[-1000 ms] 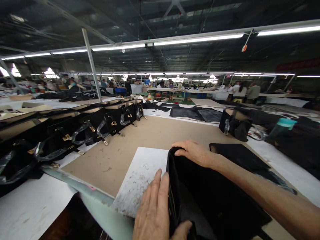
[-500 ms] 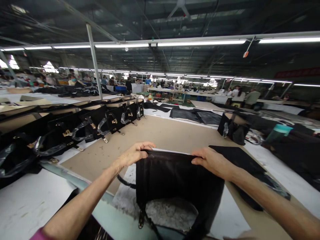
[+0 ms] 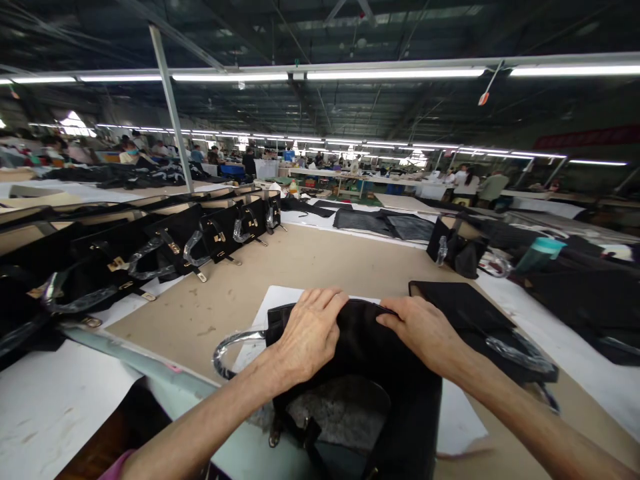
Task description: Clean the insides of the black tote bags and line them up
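A black handbag point(image 3: 407, 393) stands in front of me at the near table edge, with its upper edge between my two hands. My left hand point(image 3: 311, 330) is closed over the upper edge near its middle, with the fingertips hidden behind it. To the right, my right hand point(image 3: 423, 330) pinches the same edge between thumb and fingers. A handle wrapped in clear plastic point(image 3: 220, 357) sticks out at the bag's left side. Dark straps with small metal fittings point(image 3: 274, 433) hang at the lower left. White paper point(image 3: 277, 300) lies under and behind the bag.
A row of black handbags point(image 3: 187, 233) with gold fittings lines the left. A flat black bag point(image 3: 465, 313) lies at right, with another upright bag point(image 3: 455, 247) behind it. A teal-lidded bottle point(image 3: 540, 257) stands far right. People point(image 3: 483, 187) are in the background.
My left hand has shifted right along the bag's upper edge, from its left corner towards the middle. My right hand keeps its grip. The plastic-wrapped handle at left shows more.
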`<state>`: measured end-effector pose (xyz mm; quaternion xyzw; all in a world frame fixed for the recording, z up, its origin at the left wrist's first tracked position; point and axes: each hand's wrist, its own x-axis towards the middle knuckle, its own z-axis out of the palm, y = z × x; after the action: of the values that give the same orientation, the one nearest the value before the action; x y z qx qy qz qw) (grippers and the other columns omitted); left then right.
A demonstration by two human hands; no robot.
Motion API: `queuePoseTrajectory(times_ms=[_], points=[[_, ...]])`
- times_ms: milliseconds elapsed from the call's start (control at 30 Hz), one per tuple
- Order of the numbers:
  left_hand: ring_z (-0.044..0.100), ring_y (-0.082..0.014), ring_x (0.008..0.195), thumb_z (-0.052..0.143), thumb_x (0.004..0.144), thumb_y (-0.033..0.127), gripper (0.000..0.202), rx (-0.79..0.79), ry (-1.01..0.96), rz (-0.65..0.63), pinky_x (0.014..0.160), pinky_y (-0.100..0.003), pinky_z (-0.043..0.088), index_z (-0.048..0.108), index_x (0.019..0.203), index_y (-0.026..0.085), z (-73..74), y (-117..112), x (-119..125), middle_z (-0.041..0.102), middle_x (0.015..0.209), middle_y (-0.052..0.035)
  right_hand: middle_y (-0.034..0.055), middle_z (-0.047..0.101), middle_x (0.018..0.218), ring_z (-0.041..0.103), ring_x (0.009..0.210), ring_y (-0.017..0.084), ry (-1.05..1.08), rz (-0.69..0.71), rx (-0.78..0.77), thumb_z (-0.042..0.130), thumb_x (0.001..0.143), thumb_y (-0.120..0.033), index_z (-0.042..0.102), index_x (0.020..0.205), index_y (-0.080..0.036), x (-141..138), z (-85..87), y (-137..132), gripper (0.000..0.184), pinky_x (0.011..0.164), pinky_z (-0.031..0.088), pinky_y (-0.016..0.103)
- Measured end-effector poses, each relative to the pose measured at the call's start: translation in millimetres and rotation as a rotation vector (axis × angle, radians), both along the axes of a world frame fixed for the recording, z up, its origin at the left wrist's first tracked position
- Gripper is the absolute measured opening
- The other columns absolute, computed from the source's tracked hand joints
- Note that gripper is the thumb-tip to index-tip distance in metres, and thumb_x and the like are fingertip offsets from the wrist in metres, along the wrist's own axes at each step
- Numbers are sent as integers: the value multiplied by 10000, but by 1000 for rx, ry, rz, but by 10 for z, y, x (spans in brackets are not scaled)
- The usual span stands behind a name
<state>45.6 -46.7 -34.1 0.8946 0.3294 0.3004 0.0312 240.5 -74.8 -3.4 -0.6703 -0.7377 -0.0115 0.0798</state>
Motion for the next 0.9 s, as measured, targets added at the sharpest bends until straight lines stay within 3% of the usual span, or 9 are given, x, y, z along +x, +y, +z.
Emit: queuePoseTrajectory(times_ms=[267, 400, 567, 800, 900], points=[[482, -155, 903, 451, 764, 175, 71, -68, -17, -40, 803, -297, 369, 491, 823, 182, -35, 179, 89, 525, 1009, -26, -23, 604, 645, 536, 656, 144, 149, -18, -90, 519, 725, -280, 591, 681, -229, 54, 69, -67, 98, 545, 305, 214], [496, -144, 872, 452, 794, 242, 97, -70, 16, -81, 792, -274, 365, 514, 852, 194, 2, 193, 135, 546, 939, -8, -42, 608, 678, 529, 655, 134, 311, -13, -144, 543, 685, -277, 607, 754, -239, 89, 50, -48, 102, 534, 308, 205], [496, -140, 878, 410, 824, 275, 175, -77, 52, -161, 773, -264, 365, 568, 870, 215, 46, 217, 283, 546, 990, 2, -44, 609, 709, 522, 663, 139, 394, 24, -157, 540, 676, -280, 613, 796, -231, 118, -5, 2, 149, 568, 324, 217], [518, -144, 791, 503, 747, 218, 117, -158, 175, -230, 679, -254, 357, 609, 703, 194, 132, 255, 328, 557, 983, 10, -41, 566, 620, 490, 601, 122, 246, 47, -133, 549, 694, -310, 602, 714, -210, 142, 57, -38, 115, 498, 265, 208], [523, -132, 696, 499, 730, 210, 112, -221, 154, -156, 602, -240, 344, 589, 672, 179, 135, 281, 368, 586, 889, 9, -34, 561, 598, 488, 594, 118, 164, 55, -91, 531, 733, -327, 588, 682, -209, 137, 76, -57, 140, 497, 252, 208]])
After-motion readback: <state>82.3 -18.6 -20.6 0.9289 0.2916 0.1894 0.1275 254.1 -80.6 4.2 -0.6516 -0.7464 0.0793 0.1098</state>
